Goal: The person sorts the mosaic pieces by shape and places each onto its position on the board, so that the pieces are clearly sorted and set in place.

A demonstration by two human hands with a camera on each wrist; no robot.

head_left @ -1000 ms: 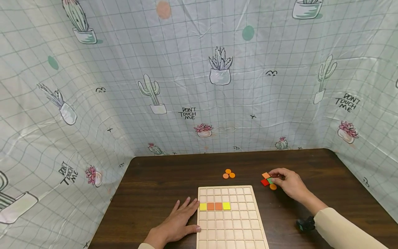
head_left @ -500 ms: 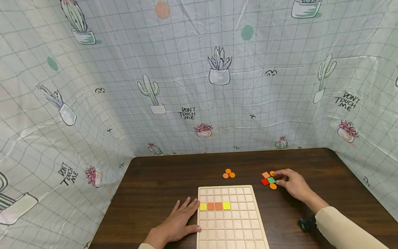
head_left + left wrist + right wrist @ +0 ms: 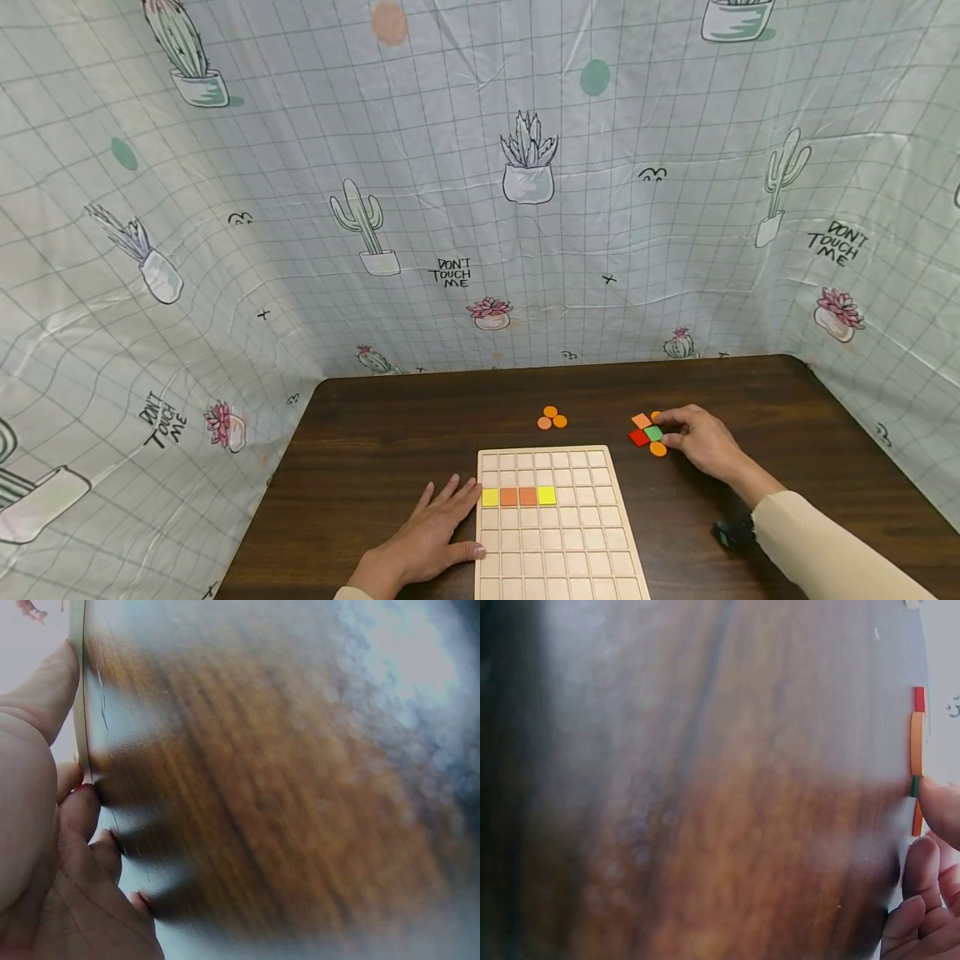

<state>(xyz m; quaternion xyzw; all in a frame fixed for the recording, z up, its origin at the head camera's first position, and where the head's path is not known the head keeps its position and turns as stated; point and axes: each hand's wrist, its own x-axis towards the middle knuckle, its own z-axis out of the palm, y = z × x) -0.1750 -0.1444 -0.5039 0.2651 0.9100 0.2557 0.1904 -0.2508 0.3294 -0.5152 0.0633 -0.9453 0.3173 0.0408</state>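
Observation:
In the head view my left hand point(image 3: 423, 537) lies on the table with fingers spread, its thumb and fingertips against the left edge of a pale wooden grid board point(image 3: 551, 525). My right hand point(image 3: 705, 437) is at a small cluster of flat pieces on the right. Its forefinger partly covers an orange disc point(image 3: 656, 415). The thumb tip is beside a green square tile point(image 3: 654, 434). Around these lie a light orange square tile point(image 3: 641, 421), a red square tile point(image 3: 639, 437) and another orange disc point(image 3: 657, 449). In the right wrist view the pieces show edge-on, the thumb by the green tile point(image 3: 915, 787).
On the board, yellow and orange square tiles point(image 3: 518, 497) form a row from its left side. Behind it sit three orange discs point(image 3: 552, 417) on the dark wooden table point(image 3: 375, 467). A black device point(image 3: 733, 533) is at the right wrist. A patterned curtain point(image 3: 450, 208) surrounds the table.
My right hand first drew back slightly right, uncovering the orange disc at the back of the cluster, then shifted a little left over it. The left hand and board have stayed put.

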